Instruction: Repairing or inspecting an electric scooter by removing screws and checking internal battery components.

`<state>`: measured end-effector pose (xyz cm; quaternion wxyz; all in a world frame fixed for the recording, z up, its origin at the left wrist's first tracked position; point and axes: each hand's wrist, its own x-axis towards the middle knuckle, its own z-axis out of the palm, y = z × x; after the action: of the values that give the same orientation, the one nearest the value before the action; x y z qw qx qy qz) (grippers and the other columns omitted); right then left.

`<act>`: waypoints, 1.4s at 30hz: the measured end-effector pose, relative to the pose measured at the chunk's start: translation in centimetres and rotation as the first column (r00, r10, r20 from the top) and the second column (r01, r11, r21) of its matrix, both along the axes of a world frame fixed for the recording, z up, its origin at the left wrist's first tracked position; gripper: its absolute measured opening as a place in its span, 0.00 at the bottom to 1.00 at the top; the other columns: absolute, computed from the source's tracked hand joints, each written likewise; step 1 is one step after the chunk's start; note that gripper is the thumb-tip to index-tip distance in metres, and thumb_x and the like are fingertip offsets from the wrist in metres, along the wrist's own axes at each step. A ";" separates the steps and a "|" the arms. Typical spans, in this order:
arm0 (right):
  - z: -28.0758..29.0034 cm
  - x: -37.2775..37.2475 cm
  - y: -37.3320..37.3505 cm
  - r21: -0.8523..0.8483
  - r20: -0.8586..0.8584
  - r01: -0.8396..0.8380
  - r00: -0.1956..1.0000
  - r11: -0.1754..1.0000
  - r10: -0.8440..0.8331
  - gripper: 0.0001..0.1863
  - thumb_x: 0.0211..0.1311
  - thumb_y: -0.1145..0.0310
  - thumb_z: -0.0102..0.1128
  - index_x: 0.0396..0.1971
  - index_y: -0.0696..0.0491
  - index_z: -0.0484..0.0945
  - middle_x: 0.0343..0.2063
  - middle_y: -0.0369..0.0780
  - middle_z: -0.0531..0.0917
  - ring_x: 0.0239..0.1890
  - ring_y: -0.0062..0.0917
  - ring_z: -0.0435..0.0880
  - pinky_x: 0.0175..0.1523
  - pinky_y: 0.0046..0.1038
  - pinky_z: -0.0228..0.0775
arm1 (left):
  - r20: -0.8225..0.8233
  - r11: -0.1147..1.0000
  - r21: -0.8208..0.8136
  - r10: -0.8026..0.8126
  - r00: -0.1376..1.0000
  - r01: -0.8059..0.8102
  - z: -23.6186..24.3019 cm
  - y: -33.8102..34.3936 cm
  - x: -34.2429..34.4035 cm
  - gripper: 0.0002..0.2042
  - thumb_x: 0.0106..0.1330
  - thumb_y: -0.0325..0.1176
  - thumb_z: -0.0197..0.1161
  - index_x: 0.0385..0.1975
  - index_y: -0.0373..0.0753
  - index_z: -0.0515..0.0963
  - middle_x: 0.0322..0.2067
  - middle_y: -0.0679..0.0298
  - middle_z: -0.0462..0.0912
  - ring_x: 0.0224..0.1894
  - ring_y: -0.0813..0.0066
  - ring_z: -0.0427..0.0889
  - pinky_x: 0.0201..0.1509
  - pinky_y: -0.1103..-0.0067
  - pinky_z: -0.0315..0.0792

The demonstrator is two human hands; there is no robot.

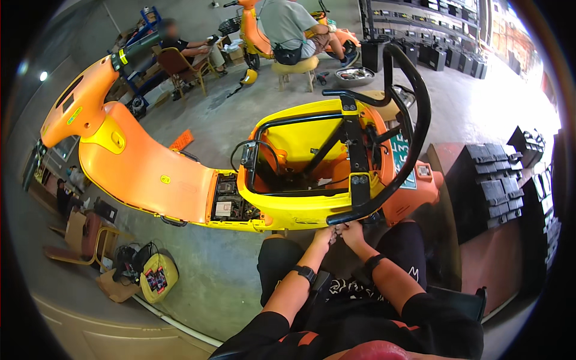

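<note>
An orange and yellow scooter (146, 174) stands side-on before me with its seat off, showing an open yellow compartment (295, 135) with a black tube frame (419, 129) and an uncovered battery bay (227, 201) in the floorboard. My left hand (324, 236) and my right hand (351, 234) are close together, fingers curled, at the lower edge of the yellow rear body (282, 210), just below the black tube. What they grip, if anything, is too small and hidden to make out.
A co-worker (285, 27) sits on a stool by another orange scooter; a seated person (180, 48) is further left. Black battery cases (486, 183) stack at right, near a metal bowl (354, 77) and shelving (423, 18). Chairs (78, 255) and a yellow bag (159, 276) lie lower left.
</note>
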<state>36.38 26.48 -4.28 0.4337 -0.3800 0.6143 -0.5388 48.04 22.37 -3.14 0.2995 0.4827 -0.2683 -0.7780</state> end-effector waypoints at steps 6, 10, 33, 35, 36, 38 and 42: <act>0.1 -0.2 -0.5 -0.071 -0.223 -0.071 0.973 0.995 0.054 0.07 0.56 0.73 0.57 0.34 0.57 0.80 0.23 0.42 0.83 0.25 0.25 0.83 0.31 0.26 0.73 | -0.045 0.999 -0.038 -0.016 0.999 0.014 -0.6 -0.3 0.8 0.05 0.66 0.32 0.53 0.27 0.44 0.70 0.16 0.74 0.66 0.13 0.85 0.61 0.15 0.85 0.54; 0.0 -0.5 -0.4 0.003 -0.172 -0.071 0.982 0.997 0.071 0.08 0.55 0.72 0.59 0.35 0.57 0.79 0.25 0.41 0.84 0.25 0.25 0.83 0.32 0.27 0.73 | -0.035 1.000 -0.016 -0.011 0.999 0.010 -0.4 0.0 0.6 0.05 0.67 0.31 0.51 0.27 0.44 0.69 0.15 0.74 0.64 0.13 0.84 0.61 0.15 0.85 0.54; 2.2 -1.1 0.2 0.049 -0.067 -0.116 0.991 0.992 0.119 0.11 0.58 0.71 0.60 0.40 0.57 0.79 0.30 0.40 0.85 0.24 0.21 0.82 0.29 0.23 0.73 | -0.066 0.997 0.067 0.046 0.997 -0.041 -0.4 0.1 0.4 0.09 0.66 0.35 0.57 0.24 0.47 0.68 0.13 0.75 0.60 0.13 0.83 0.59 0.16 0.84 0.55; 2.2 -1.2 0.4 0.025 -0.095 -0.108 0.989 0.994 0.110 0.10 0.58 0.70 0.60 0.39 0.57 0.80 0.29 0.40 0.84 0.24 0.21 0.82 0.30 0.22 0.74 | -0.080 0.997 0.067 0.038 0.996 -0.032 -0.2 0.3 0.4 0.09 0.66 0.35 0.57 0.23 0.47 0.67 0.13 0.75 0.59 0.13 0.83 0.59 0.16 0.84 0.55; 2.6 -1.0 0.5 0.025 -0.093 -0.110 0.989 0.994 0.112 0.10 0.58 0.70 0.60 0.39 0.57 0.80 0.29 0.40 0.84 0.24 0.21 0.82 0.30 0.22 0.74 | -0.077 0.997 0.067 0.039 0.996 -0.034 -0.1 0.3 0.5 0.09 0.66 0.35 0.57 0.23 0.47 0.67 0.13 0.75 0.59 0.13 0.83 0.59 0.16 0.84 0.55; 3.3 -0.9 0.4 0.083 -0.137 -0.122 0.982 0.989 0.132 0.11 0.58 0.70 0.60 0.39 0.58 0.79 0.30 0.41 0.84 0.24 0.21 0.83 0.28 0.22 0.74 | -0.024 0.998 0.057 0.031 0.999 -0.029 -0.1 0.0 0.5 0.09 0.66 0.35 0.57 0.24 0.47 0.68 0.13 0.75 0.59 0.13 0.83 0.59 0.16 0.84 0.55; 1.6 -1.3 -0.1 0.028 -0.108 -0.109 0.988 0.994 0.112 0.13 0.58 0.69 0.61 0.41 0.59 0.77 0.32 0.42 0.84 0.25 0.21 0.83 0.25 0.23 0.74 | -0.043 0.998 0.054 0.042 0.998 -0.040 -0.5 -0.3 0.2 0.07 0.67 0.33 0.55 0.25 0.45 0.69 0.13 0.75 0.60 0.13 0.82 0.60 0.16 0.84 0.54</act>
<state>35.06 26.35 -2.68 0.4327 -0.4376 0.6211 -0.4853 48.20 22.11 -3.67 0.3083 0.4785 -0.2307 -0.7892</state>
